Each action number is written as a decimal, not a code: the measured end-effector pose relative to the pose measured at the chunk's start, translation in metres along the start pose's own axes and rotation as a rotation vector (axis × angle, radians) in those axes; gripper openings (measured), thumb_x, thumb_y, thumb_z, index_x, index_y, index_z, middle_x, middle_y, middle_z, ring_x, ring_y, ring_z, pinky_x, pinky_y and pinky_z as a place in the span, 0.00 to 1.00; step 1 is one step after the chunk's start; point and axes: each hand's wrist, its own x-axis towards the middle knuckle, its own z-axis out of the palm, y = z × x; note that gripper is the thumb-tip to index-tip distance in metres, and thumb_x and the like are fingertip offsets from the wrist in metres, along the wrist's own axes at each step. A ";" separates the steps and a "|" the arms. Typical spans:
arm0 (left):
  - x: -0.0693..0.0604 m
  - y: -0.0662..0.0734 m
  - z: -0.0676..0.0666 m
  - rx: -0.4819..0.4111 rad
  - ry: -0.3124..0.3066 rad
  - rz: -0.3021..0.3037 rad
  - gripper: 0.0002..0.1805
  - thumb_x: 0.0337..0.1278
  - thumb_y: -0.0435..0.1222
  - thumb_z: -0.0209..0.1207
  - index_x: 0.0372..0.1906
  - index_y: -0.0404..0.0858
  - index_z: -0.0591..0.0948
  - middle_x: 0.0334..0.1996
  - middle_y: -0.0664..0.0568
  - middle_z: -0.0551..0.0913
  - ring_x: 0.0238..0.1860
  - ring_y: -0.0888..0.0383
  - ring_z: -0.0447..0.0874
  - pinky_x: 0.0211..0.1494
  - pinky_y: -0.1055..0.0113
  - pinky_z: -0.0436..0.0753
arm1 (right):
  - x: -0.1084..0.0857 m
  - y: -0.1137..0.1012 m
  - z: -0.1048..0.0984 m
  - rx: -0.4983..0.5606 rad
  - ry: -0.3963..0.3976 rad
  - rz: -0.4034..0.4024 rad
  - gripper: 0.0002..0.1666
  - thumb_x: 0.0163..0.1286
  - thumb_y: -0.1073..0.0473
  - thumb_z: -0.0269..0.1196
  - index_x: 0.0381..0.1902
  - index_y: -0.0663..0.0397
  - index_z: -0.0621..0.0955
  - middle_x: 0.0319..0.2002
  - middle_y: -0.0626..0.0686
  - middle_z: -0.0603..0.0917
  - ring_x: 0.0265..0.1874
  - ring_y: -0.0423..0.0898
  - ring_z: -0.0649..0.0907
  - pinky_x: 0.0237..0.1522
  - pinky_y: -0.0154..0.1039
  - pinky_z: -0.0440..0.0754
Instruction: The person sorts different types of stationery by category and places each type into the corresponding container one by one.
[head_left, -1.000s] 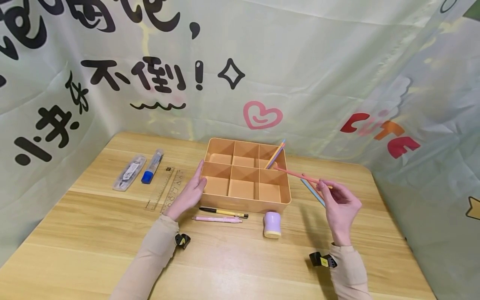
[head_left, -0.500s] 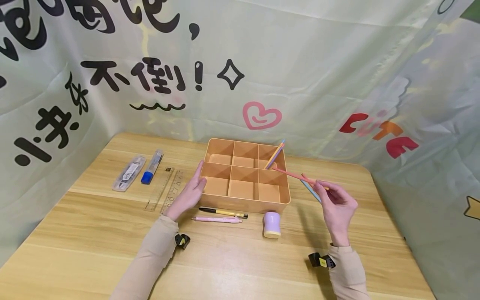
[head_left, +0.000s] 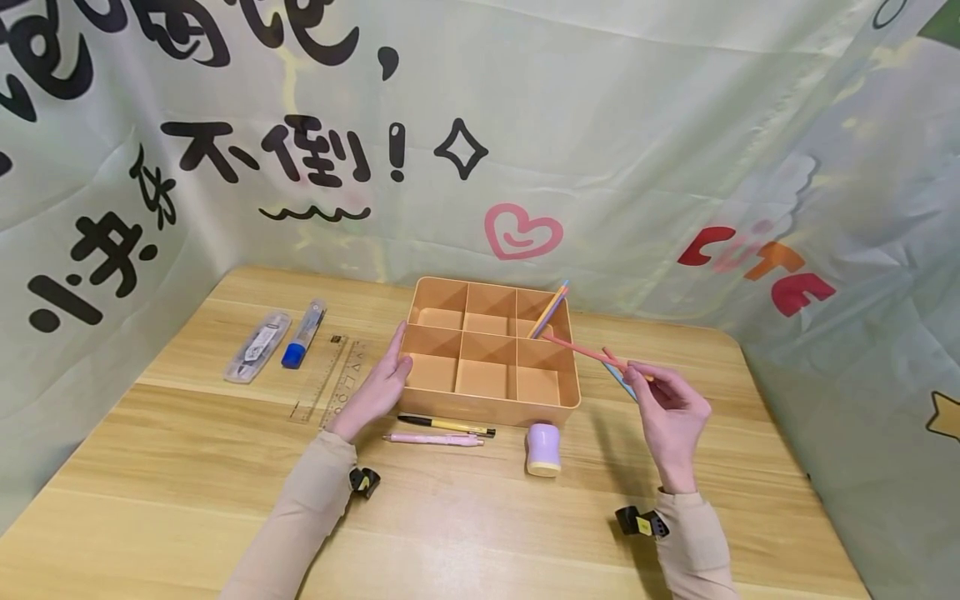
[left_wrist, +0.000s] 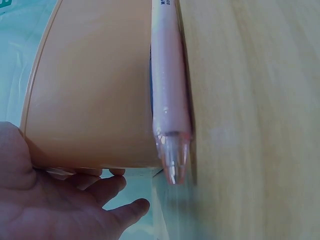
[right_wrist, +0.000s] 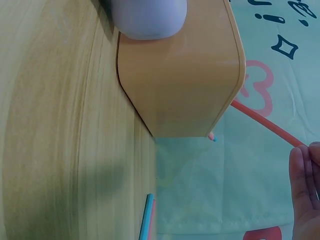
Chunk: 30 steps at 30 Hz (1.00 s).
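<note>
My left hand (head_left: 372, 394) rests on the left side of an orange six-compartment box (head_left: 491, 406), its fingers fairly straight along the end wall in the left wrist view. Between thumb and fingertips, my right hand (head_left: 675, 417) pinches a thin red stick (head_left: 581, 347) to the right of the box. That stick slants down leftward over the rim, its far end by the back right compartment. Several coloured sticks (head_left: 550, 312) lean in that compartment. A blue stick (head_left: 619, 379) and a reddish one lie on the table, partly behind the right hand.
In front of the box are a yellow-black pen (head_left: 447, 425), a pink pen (head_left: 435, 439) and a purple bottle (head_left: 543, 450). Clear rulers (head_left: 330, 379), a blue-capped tube (head_left: 303, 335) and a clear case (head_left: 257, 346) lie left. Printed cloth (head_left: 600, 167) hangs behind.
My right hand has shifted slightly left with the red stick, whose far end has moved a little left too. The left hand and the box stay in place.
</note>
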 end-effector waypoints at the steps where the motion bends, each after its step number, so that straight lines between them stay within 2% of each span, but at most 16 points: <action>1: 0.000 0.000 0.000 -0.001 0.000 0.001 0.36 0.80 0.34 0.35 0.81 0.38 0.32 0.82 0.41 0.33 0.82 0.38 0.40 0.85 0.45 0.42 | 0.000 0.000 0.000 -0.003 0.000 0.005 0.07 0.59 0.82 0.65 0.36 0.86 0.82 0.33 0.49 0.92 0.29 0.38 0.91 0.36 0.26 0.88; 16: 0.000 -0.001 0.000 -0.005 0.000 0.001 0.36 0.79 0.33 0.35 0.81 0.36 0.33 0.82 0.40 0.33 0.82 0.38 0.38 0.85 0.45 0.41 | 0.000 -0.001 0.002 0.010 0.010 0.041 0.08 0.59 0.81 0.66 0.37 0.86 0.82 0.32 0.49 0.92 0.29 0.39 0.91 0.35 0.27 0.88; 23: 0.000 -0.002 0.000 -0.003 0.002 0.009 0.36 0.79 0.33 0.35 0.81 0.36 0.33 0.82 0.40 0.33 0.82 0.37 0.38 0.84 0.44 0.41 | -0.002 0.003 0.002 0.142 -0.009 0.044 0.08 0.58 0.85 0.63 0.37 0.91 0.79 0.33 0.55 0.92 0.29 0.42 0.91 0.35 0.30 0.89; 30: 0.000 -0.001 -0.001 0.002 -0.002 0.012 0.36 0.80 0.33 0.35 0.81 0.37 0.32 0.82 0.40 0.32 0.82 0.38 0.37 0.85 0.45 0.40 | -0.003 0.005 0.002 0.128 -0.006 0.032 0.08 0.58 0.84 0.63 0.36 0.91 0.79 0.32 0.54 0.92 0.28 0.41 0.91 0.34 0.28 0.88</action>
